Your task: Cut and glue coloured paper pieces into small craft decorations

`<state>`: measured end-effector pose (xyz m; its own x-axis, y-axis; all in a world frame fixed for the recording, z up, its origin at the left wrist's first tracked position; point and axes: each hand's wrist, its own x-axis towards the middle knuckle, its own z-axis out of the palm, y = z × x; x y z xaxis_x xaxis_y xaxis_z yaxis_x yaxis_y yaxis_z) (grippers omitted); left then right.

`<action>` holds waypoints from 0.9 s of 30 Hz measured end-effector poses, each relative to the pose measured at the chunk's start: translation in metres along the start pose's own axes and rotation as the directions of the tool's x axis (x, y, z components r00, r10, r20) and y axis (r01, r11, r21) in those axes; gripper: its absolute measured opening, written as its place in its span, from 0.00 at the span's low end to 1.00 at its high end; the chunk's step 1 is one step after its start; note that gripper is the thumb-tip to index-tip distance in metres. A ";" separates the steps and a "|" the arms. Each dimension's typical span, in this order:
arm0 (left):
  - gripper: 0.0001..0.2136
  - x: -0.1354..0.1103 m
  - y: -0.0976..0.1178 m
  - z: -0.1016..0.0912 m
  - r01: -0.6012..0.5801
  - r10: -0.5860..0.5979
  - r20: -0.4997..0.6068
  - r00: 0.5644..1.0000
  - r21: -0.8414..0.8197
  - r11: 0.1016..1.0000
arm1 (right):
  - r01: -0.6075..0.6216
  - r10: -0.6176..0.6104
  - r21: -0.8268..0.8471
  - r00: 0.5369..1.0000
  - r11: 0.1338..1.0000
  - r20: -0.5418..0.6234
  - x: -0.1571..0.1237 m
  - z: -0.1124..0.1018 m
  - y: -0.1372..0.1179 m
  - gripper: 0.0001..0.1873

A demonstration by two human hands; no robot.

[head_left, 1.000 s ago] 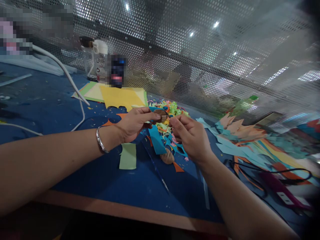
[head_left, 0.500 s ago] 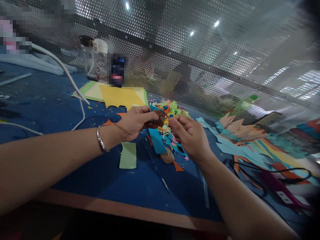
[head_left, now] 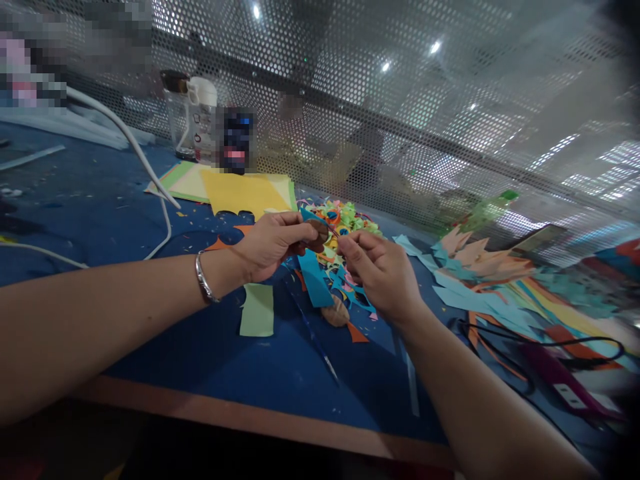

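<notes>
My left hand (head_left: pixel 280 240) is closed, pinching a round brown disc (head_left: pixel 319 233) together with a strip of blue paper (head_left: pixel 307 215) behind it. Facing it, my right hand (head_left: pixel 373 267) has its fingers closed around a thin dark pen-like tool (head_left: pixel 333 230), whose tip reaches the disc's edge; most of the tool is hidden by the fingers. Below the hands lie another blue paper strip (head_left: pixel 316 283) and a second brown disc (head_left: pixel 335 311). A pale green paper piece (head_left: pixel 257 310) and a slim blue brush (head_left: pixel 316 340) rest on the blue table.
Behind the hands sits a heap of colourful paper scraps (head_left: pixel 350 217). Stacked paper sheets (head_left: pixel 245 190) and clear bottles (head_left: pixel 203 123) stand at the back left, near a white cable (head_left: pixel 120 127). Cut paper strips (head_left: pixel 480 257) and a purple power strip (head_left: pixel 565 387) lie right.
Both hands stay in nearly the same place. The brown disc in my left hand looks slightly turned; the table things have not moved.
</notes>
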<state>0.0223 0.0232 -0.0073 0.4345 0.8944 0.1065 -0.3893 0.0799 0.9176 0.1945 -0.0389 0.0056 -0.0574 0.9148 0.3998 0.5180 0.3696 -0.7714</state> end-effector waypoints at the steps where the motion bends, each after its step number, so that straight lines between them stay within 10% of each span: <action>1: 0.06 0.000 0.000 0.000 -0.003 0.003 0.002 1.000 -0.001 1.000 | 0.000 0.000 -0.001 1.000 1.000 -0.001 0.000 0.000 0.001 0.25; 27: 0.04 0.000 0.000 -0.001 0.057 -0.055 0.062 0.997 -0.046 0.997 | -0.044 0.043 0.036 0.998 0.998 0.045 -0.001 -0.003 0.004 0.22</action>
<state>0.0215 0.0236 -0.0075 0.5045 0.8597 0.0798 -0.4006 0.1512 0.9037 0.1991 -0.0390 0.0032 -0.0733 0.9361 0.3441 0.4889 0.3345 -0.8057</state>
